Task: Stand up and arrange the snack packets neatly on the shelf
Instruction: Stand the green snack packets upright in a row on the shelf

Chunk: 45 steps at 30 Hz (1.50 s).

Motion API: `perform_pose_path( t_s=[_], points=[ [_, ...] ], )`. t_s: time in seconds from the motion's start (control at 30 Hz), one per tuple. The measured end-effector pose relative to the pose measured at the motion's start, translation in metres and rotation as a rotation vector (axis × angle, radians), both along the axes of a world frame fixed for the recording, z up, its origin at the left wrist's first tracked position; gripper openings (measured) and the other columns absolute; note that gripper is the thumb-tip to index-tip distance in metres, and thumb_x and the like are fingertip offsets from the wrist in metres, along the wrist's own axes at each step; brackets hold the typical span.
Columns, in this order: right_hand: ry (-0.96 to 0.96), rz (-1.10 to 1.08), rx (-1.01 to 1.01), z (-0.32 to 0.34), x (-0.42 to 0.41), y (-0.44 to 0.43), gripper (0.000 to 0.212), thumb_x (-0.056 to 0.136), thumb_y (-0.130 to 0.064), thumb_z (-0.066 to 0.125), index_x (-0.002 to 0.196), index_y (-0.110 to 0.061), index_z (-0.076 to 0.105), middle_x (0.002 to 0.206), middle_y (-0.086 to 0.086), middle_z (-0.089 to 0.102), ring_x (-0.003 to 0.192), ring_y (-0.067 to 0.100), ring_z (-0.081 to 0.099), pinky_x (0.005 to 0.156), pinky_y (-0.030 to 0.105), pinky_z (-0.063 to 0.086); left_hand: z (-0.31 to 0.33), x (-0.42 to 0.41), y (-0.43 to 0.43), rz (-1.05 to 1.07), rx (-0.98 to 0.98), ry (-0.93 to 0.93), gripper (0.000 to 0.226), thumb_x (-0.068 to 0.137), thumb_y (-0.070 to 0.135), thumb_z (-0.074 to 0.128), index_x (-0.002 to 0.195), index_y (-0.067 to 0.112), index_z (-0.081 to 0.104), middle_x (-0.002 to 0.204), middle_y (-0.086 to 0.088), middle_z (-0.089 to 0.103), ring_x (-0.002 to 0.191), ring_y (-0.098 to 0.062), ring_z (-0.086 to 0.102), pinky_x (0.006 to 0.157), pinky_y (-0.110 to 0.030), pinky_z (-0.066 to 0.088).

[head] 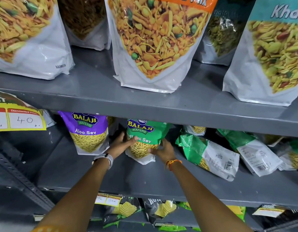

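Both hands hold one packet on the middle shelf [111,173]: the left hand [119,144] is pressed flat against the left edge of the green Balaji sev packet [145,139], its thumb lying across the printed name so that only part of the lettering reads, and the right hand [163,149] is curled around the packet's lower right corner. The packet stands upright, its base on the shelf and its top hidden behind the lip of the upper shelf [145,104]. Just to its left, apart from it, a purple Aloo Sev packet [89,133] stands upright too, showing yellow sev through its window. To the right, two green packets [207,154] lie tipped over, back sides and barcodes up; more seem to lie behind them, though shadow makes them hard to count. A watch [106,159] sits on the left wrist, and an orange thread [172,163] on the right. On the upper shelf stand large white namkeen pouches [155,41], their tops cut off by the frame. A yellow price tag [19,120] reading 40 hangs at left. Below, dark chip bags [160,210] are partly hidden by the arms.
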State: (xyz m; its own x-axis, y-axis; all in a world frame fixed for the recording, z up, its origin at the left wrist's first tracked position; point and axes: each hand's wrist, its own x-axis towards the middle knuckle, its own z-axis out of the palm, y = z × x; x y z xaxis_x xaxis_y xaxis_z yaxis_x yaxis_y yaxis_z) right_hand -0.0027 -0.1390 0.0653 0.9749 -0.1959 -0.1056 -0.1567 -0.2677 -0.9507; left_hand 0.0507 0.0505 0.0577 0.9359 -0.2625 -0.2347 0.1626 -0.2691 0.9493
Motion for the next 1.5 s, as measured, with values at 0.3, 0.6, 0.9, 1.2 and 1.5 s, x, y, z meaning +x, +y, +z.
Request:
perform_pose_path(
  t_s=[0.3,0.6,0.9,1.2,1.5],
  points=[
    [0.067,-0.009,-0.152,-0.005,0.004,-0.015,0.038,0.068,-0.005,0.076,0.067,-0.026,0.045,0.081,0.001,0.058,0.074,0.012,0.052,0.052,0.007,0.039,-0.022,-0.010,-0.011,0.185,-0.019,-0.096,0.103,0.049,0.072,0.070,0.130,0.021,0.032,0.129,0.000,0.057,0.115,-0.023,0.057,0.099,-0.045,0.045],
    [0.060,0.084,-0.409,0.016,-0.003,-0.042,0.049,0.071,-0.017,0.076,0.115,-0.003,0.059,0.113,0.014,0.067,0.106,0.027,0.062,0.076,0.010,0.044,-0.030,-0.038,-0.033,0.520,-0.332,-0.236,0.065,0.066,0.052,0.071,0.105,0.008,0.045,0.109,-0.010,0.060,0.098,-0.023,0.059,0.084,-0.034,0.049],
    [0.228,-0.164,-0.802,0.059,-0.032,-0.217,0.039,0.089,-0.033,0.050,0.104,0.001,0.062,0.112,0.031,0.063,0.104,0.045,0.058,0.087,0.042,0.047,-0.047,-0.115,-0.209,0.279,-0.210,0.290,0.046,0.071,0.055,0.065,0.051,0.018,0.046,0.038,0.004,0.045,0.038,-0.014,0.043,0.046,-0.024,0.035],
    [0.463,0.304,-0.752,0.064,-0.026,-0.268,0.049,0.098,-0.011,0.028,0.069,-0.036,-0.001,0.084,0.035,0.042,0.092,0.014,0.052,0.046,0.008,0.034,-0.030,-0.107,-0.326,0.242,-0.350,0.593,0.056,0.069,0.066,0.062,0.070,0.011,0.051,0.050,-0.002,0.035,0.041,-0.015,0.033,0.042,-0.019,0.031],
    [0.570,0.151,-0.255,-0.001,-0.022,-0.291,0.043,0.066,-0.036,0.074,0.093,-0.004,0.067,0.086,0.009,0.056,0.072,0.021,0.053,0.070,0.033,0.045,-0.027,-0.122,-0.306,0.319,-0.290,0.532,0.016,0.079,0.013,0.070,0.069,0.007,0.059,0.047,-0.005,0.060,0.037,-0.015,0.056,0.035,-0.026,0.048]
  ],
)
